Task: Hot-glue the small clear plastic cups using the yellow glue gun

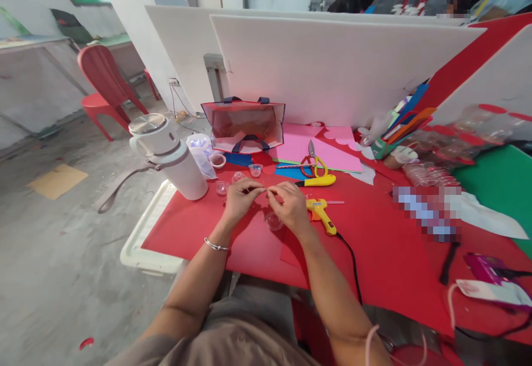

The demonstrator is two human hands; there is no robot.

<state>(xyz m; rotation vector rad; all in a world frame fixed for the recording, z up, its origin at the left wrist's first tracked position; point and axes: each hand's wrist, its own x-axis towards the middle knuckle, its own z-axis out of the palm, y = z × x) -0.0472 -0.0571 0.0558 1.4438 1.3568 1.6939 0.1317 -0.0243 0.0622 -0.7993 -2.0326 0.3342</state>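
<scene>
My left hand and my right hand meet fingertip to fingertip over the red table cover. Both hands are pinched closed around something too small to make out. Just below them sits a small clear cup. Other little clear cups stand to the left of and beyond my fingers. A yellow glue gun lies to the right of my right hand, with a yellow-handled cutter and scissors behind it.
A large white flask stands at the left table edge, near an open bag. White boards rise behind. At right are clear jars, a green sheet and the glue gun's black cord. Heads of people show beyond the boards.
</scene>
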